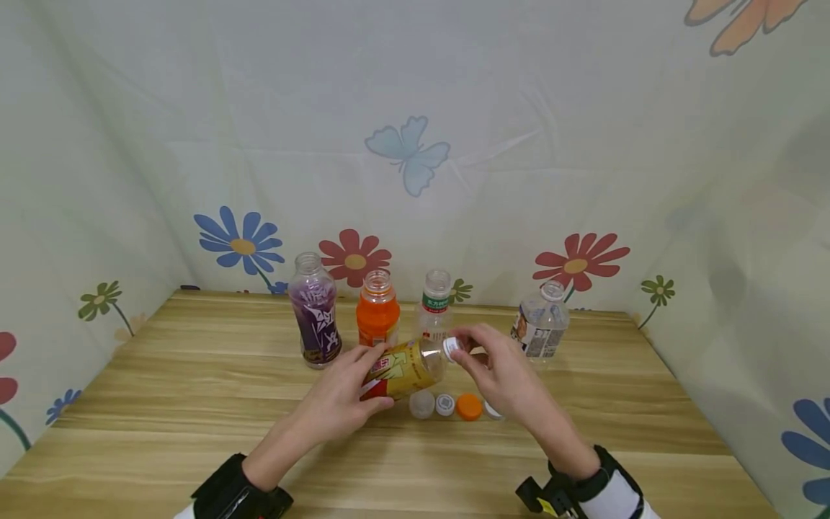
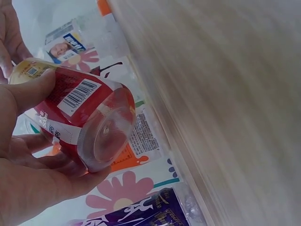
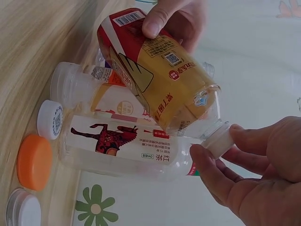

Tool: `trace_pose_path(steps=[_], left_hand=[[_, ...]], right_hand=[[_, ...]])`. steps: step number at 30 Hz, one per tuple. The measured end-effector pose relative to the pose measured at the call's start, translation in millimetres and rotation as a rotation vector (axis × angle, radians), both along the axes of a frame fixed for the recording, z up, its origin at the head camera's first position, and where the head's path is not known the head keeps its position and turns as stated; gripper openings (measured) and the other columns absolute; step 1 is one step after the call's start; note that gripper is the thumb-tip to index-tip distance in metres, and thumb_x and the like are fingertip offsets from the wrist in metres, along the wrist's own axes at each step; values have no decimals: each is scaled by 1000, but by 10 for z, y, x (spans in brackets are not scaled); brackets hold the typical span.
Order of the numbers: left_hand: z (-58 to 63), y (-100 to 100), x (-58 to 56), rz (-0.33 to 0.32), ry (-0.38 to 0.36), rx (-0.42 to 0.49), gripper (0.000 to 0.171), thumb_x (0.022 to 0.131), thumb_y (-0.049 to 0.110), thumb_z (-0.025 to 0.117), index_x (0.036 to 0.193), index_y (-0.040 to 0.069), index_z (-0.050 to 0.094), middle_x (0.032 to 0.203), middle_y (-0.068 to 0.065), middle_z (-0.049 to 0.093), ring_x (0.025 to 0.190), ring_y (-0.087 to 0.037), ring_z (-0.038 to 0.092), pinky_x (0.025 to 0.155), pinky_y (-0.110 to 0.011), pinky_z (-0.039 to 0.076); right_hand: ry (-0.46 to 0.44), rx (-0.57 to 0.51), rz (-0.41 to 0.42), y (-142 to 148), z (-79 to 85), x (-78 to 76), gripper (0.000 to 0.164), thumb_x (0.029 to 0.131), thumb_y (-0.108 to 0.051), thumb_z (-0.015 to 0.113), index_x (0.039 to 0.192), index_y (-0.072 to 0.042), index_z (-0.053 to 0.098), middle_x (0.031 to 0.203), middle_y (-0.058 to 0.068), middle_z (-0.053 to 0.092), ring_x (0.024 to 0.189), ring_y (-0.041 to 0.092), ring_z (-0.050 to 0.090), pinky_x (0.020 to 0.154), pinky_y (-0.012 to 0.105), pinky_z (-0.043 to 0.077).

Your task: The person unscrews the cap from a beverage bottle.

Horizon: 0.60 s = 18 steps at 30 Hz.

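My left hand (image 1: 346,393) grips a clear plastic bottle (image 1: 405,370) with a yellow and red label around its body. The bottle is tilted above the table, its neck toward the right. At the neck, my right hand (image 1: 502,367) pinches a white bottle cap (image 1: 451,349) between thumb and fingers. In the right wrist view the cap (image 3: 219,141) sits at the bottle mouth, slightly askew; whether its thread is engaged cannot be seen. The left wrist view shows the bottle's base (image 2: 110,129) with thumb and fingers around the label.
Behind stand uncapped bottles: a purple-labelled one (image 1: 315,310), an orange one (image 1: 377,310), a clear one with a green band (image 1: 436,303), and another clear one (image 1: 542,323) at right. Loose caps lie in front: translucent (image 1: 422,404), white (image 1: 444,404), orange (image 1: 469,407), and another white (image 1: 493,411).
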<state>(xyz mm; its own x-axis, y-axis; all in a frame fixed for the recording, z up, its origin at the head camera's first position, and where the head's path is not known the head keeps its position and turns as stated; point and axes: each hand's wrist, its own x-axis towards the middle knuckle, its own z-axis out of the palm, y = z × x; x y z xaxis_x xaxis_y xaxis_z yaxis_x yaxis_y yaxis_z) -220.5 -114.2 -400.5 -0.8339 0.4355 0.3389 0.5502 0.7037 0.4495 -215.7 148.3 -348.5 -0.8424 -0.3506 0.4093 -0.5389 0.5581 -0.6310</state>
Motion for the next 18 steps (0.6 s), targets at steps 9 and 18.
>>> trace_pose_path(steps=[9,18], left_hand=[[9,-2,13,0,-41,5,78,82,30,82,147,10,44,128,-5,52,113,-20,53,97,-37,41],[45,2,33,7,-25,-22,77,82,32,82,146,10,45,125,-4,55,113,-25,55,94,-45,36]], right_hand=[[63,-19,69,1,8,0,24,94,0,65,118,-1,64,104,1,59,94,17,62,79,19,50],[129,-20,131,20,33,4,28,91,4,65,119,-1,63,110,0,59,95,18,63,81,21,50]])
